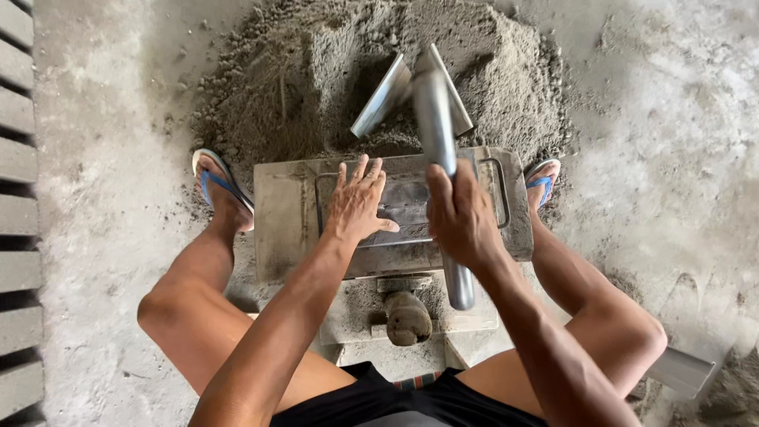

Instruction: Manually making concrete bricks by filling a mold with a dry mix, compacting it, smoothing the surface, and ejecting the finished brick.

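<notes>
You have one metal block mould (292, 213) in front of you, sitting on the concrete floor (103, 198) between your two feet, each in a blue-strapped flip-flop, the left (217, 183) by the mould's left edge and the right (542, 180) at its right edge. Your left hand (357, 204) lies flat and open on the mould's top plate, fingers spread, gripping nothing. Your right hand (458, 213) is closed around the one metal shovel handle (436, 126), just right of the left hand and above the mould's middle; the handle runs from below your fist, over the mould's near edge, up to the shovel blade (391, 93), which is dug into the single heap of grey sand-cement mix (300, 71) beyond the mould's far edge. Part of the blade is buried, so its full shape is hard to make out. Below the mould's near edge sits a lower metal part with a rounded, mud-caked knob (408, 318). A stack of grey cast slabs (17, 205) is cut off at the left border, and one metal piece (680, 370) shows partly behind your right knee
</notes>
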